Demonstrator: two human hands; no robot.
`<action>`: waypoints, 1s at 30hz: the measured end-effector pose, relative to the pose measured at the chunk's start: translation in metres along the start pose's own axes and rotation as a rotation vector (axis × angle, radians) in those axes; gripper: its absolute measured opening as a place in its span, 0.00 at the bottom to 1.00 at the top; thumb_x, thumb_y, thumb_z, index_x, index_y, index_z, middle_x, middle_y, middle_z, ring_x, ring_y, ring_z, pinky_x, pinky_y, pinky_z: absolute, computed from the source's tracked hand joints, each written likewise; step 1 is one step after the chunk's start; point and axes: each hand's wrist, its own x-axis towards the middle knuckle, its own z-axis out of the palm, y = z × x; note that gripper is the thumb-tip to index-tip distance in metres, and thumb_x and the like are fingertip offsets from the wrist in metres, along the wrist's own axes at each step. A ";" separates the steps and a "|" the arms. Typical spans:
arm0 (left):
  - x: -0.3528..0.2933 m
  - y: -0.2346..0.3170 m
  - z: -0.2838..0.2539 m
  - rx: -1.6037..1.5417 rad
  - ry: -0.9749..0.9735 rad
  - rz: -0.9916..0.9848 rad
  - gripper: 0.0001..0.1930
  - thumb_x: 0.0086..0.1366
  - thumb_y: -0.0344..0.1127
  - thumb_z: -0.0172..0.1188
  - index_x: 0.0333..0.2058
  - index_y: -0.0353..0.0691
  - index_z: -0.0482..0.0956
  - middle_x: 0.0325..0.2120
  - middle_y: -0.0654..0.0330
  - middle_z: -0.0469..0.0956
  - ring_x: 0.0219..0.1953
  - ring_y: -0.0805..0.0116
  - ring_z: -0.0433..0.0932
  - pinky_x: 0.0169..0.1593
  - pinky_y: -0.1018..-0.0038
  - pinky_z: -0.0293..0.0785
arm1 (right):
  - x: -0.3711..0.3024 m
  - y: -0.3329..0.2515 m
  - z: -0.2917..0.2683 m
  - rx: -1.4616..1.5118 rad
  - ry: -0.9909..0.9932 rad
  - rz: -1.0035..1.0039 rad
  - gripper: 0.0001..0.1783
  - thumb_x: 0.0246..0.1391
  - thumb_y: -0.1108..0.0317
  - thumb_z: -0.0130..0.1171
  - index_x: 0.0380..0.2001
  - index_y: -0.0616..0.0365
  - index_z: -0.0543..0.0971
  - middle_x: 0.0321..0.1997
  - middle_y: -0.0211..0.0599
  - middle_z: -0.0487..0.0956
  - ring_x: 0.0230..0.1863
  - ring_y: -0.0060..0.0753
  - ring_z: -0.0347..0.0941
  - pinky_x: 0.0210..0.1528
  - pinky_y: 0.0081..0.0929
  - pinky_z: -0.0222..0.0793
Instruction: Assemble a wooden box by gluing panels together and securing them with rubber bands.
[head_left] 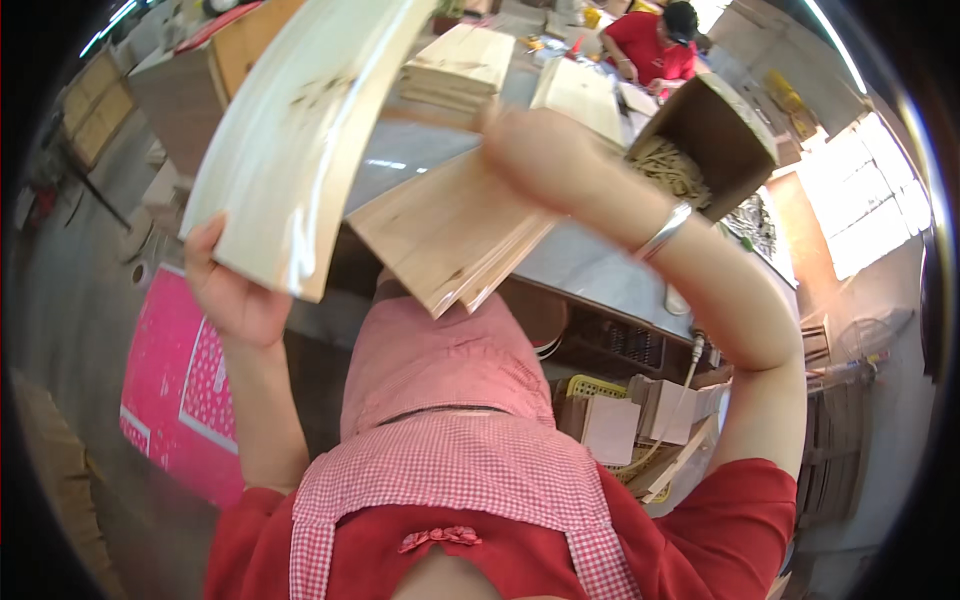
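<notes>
Left hand (243, 302) gripped a wide pale board (300, 150) by its near end, the board tilted up and reaching well beyond the fingers. Right hand (535, 150) was blurred, over the far part of a fanned stack of boards (445, 225); could not tell whether it grasped the top one, pressed it or only passed above. The fanned stack lay between the two hands, its near corners jutting past the edge of the tabletop (610, 270). Beyond the right hand: a squared pile of boards (458, 62); to its right, an open box (728, 125) with pale strips (668, 170). Step in hand, as judged: handling single boards, one lifted apart, the others under the right arm. Next move seemed to call for a firm left grip, the raised end kept clear of the pile, and the loose fan steadied against sliding off.
</notes>
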 end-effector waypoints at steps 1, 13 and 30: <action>-0.003 0.002 0.002 -0.013 -0.005 0.003 0.26 0.66 0.39 0.52 0.58 0.29 0.68 0.54 0.44 0.76 0.54 0.48 0.78 0.56 0.56 0.76 | -0.001 0.039 -0.016 0.119 0.063 0.066 0.13 0.51 0.72 0.57 0.38 0.67 0.71 0.25 0.51 0.80 0.30 0.55 0.80 0.30 0.45 0.76; 0.011 -0.036 -0.011 0.023 0.013 -0.028 0.33 0.63 0.40 0.55 0.64 0.29 0.61 0.60 0.44 0.70 0.60 0.48 0.71 0.66 0.54 0.65 | -0.031 0.190 0.100 0.001 0.519 0.306 0.14 0.59 0.75 0.52 0.49 0.56 0.72 0.41 0.46 0.80 0.41 0.54 0.78 0.40 0.45 0.75; 0.038 -0.052 -0.052 0.046 0.150 -0.058 0.35 0.63 0.38 0.53 0.66 0.30 0.56 0.61 0.45 0.68 0.62 0.51 0.70 0.65 0.54 0.66 | -0.013 0.136 0.278 0.165 0.020 0.637 0.22 0.53 0.60 0.61 0.47 0.64 0.74 0.46 0.50 0.77 0.51 0.51 0.72 0.54 0.46 0.68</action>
